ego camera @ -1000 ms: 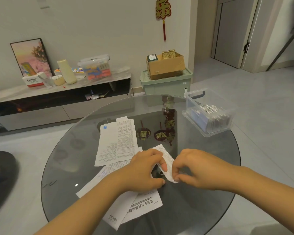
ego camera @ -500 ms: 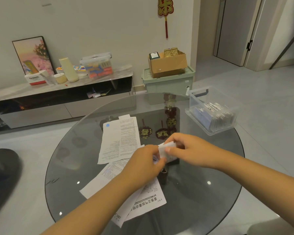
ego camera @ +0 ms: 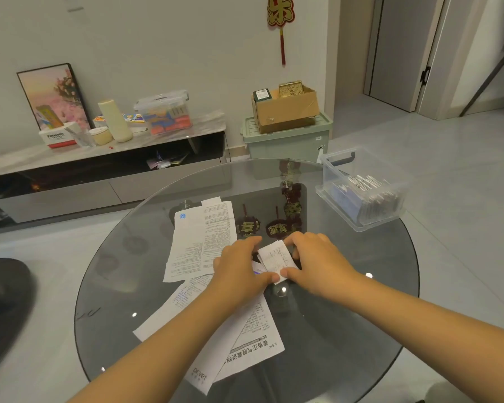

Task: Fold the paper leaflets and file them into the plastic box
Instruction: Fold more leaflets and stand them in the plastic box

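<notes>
- The tabletop (ego camera: 346,330) stands in front of a low cabinet (ego camera: 105,170) set along the back wall.
- A plastic box (ego camera: 361,190) sits at the tabletop's far right edge, with folded leaflets (ego camera: 364,196) standing inside it.
- A flat leaflet (ego camera: 201,237) lies on the tabletop left of centre; overlapping sheets (ego camera: 245,344) lie nearer the person, partly under the left forearm.
- A small folded leaflet (ego camera: 274,258) sits at the centre, between the left hand (ego camera: 239,271) and the right hand (ego camera: 317,260), both touching it.
- Behind the tabletop, a cardboard box (ego camera: 285,110) rests on a storage bin (ego camera: 285,138), right of the cabinet.
</notes>
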